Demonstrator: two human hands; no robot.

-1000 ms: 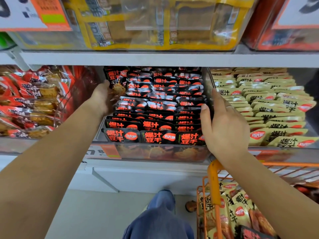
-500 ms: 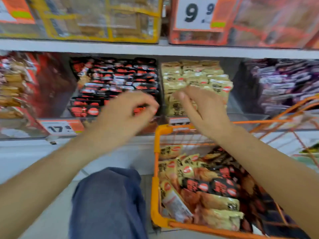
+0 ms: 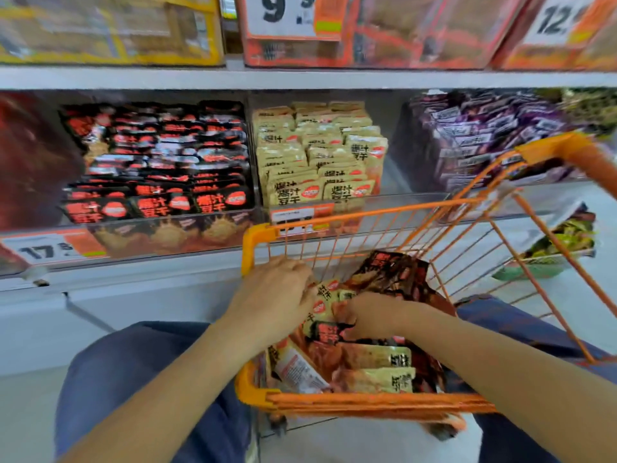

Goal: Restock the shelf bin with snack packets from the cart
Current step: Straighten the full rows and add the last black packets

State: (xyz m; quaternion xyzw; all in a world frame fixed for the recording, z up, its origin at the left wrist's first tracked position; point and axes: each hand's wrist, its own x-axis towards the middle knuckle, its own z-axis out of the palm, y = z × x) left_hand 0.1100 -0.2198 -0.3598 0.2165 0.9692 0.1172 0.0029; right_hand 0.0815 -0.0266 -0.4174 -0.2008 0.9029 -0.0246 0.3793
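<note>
We've got both hands down in the orange wire cart (image 3: 334,401) now. Half a second back they were up in the air in front of the shelf bins, holding nothing; now they're buried in the pile of snack packets (image 3: 370,359). The view has also tipped down and the cart sits closer to centre.

The packets lie in a jumble in the near-left corner of the cart, roughly 5 o'clock from picture centre. The two tan ones at the front lie flat, long axis running about 9 to 3 o'clock, with the printed ends toward 3. A black packet (image 3: 325,332) between our hands points roughly the same way. A dark bundle (image 3: 394,272) further back tilts up toward 1 o'clock.

Our left hand (image 3: 278,295) is knuckles-up at the cart's far-left corner, fingers curled down onto a tan packet (image 3: 322,300); looks like it's grasping it but the fingertips are hidden, so we can't tell for sure. Our right hand (image 3: 374,315) is curled over the black packet, and again we can't tell whether it's really gripping.

The black-packet shelf bin (image 3: 173,235) is up at 10 o'clock, packed in rows. The tan-packet bin (image 3: 320,158) is beside it at 12, purple packets (image 3: 480,138) at 2.
</note>
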